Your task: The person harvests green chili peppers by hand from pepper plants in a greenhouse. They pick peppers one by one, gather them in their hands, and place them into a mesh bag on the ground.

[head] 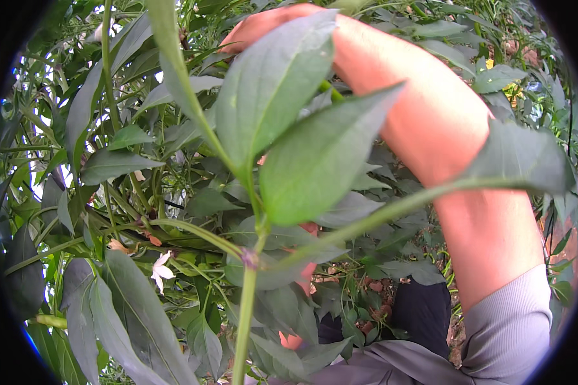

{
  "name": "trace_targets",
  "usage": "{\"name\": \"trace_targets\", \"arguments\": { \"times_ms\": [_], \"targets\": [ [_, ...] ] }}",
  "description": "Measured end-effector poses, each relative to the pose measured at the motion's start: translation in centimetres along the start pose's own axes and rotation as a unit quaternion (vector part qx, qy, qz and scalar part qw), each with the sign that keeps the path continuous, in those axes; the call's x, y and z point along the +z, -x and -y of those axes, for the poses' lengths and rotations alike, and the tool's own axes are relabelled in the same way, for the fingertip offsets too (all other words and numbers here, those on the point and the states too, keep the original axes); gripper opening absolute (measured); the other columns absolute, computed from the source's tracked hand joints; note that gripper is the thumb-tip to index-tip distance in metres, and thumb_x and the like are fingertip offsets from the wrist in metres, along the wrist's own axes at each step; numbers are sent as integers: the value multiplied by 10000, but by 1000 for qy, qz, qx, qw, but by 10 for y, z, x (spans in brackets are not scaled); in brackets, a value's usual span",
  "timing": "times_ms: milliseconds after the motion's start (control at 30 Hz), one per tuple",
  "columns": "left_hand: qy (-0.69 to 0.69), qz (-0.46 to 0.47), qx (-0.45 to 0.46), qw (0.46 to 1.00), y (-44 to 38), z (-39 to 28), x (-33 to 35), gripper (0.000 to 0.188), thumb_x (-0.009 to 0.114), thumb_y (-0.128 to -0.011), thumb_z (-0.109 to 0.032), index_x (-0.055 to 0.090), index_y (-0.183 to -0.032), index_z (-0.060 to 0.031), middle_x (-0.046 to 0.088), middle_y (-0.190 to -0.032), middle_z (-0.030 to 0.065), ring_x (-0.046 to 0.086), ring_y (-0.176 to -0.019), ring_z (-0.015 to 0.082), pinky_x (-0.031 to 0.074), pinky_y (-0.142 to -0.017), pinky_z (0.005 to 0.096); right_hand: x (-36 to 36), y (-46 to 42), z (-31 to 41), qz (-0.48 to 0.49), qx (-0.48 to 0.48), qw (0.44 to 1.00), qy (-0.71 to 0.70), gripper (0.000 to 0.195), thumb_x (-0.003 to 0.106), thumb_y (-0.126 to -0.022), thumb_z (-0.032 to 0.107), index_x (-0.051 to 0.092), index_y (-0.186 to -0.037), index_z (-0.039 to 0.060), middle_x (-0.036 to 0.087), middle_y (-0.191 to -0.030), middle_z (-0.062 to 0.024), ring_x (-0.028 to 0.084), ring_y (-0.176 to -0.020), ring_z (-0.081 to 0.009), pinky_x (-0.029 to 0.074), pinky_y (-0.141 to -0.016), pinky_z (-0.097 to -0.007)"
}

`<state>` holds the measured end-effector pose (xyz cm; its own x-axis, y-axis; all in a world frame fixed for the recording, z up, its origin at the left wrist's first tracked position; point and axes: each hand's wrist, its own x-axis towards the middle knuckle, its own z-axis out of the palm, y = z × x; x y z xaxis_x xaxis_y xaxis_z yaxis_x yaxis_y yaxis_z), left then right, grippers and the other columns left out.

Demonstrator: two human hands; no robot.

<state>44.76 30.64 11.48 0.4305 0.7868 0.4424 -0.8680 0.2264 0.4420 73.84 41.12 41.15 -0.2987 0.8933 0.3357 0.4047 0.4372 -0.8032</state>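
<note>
My right arm curves up from the lower right over pepper plants. The back of my right hand [262, 23] shows at the top among the foliage; its fingers are hidden behind leaves, so its hold cannot be told. Below the middle, patches of skin of my left arm or hand [308, 275] show between leaves, and whether it holds anything is hidden. A green forked pepper stem [246, 303] with broad leaves [313, 168] stands close to the camera, between it and my arms. A white pepper flower [162, 271] hangs at the lower left.
Dense leafy stems surround both arms. At the far left edge is a pale green stem or pepper [52, 321], which of them cannot be told. Reddish soil [376, 308] shows through gaps near my dark trouser leg [421, 313]. A yellow thing [512, 91] lies beyond leaves at upper right.
</note>
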Motion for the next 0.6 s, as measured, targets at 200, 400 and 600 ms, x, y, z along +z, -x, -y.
{"name": "trace_targets", "arguments": {
  "times_ms": [200, 400, 600],
  "targets": [
    [-41, -33, 14, 999, 23, -8, -11, 552, 684, -915, -606, 649, -1118, -94, 646, -1074, 24, 546, -980, 169, 419, -929, 381, 2, -2, 0, 215, 45, 965, -141, 308, 591, -1066, 368, 698, -1266, 160, 624, -889, 80, 490, -612, -2, 325, -438, -154],
    [-27, -32, 11, 999, 24, 0, -20, 558, 676, -920, -601, 645, -1147, -91, 642, -1114, 31, 542, -1022, 179, 409, -960, 394, 4, 28, 6, 167, -16, 975, -143, 331, 607, -1056, 323, 710, -1302, 128, 703, -965, 59, 565, -626, -18, 326, -428, -173],
    [-32, -39, 16, 999, 20, 2, -20, 566, 668, -926, -596, 640, -1175, -89, 638, -1154, 38, 537, -1065, 188, 399, -991, 407, 3, 34, -6, 132, -23, 962, -236, 270, 539, -1069, 228, 706, -1199, 61, 554, -825, 42, 448, -605, -38, 295, -426, -174]
  ]
}}
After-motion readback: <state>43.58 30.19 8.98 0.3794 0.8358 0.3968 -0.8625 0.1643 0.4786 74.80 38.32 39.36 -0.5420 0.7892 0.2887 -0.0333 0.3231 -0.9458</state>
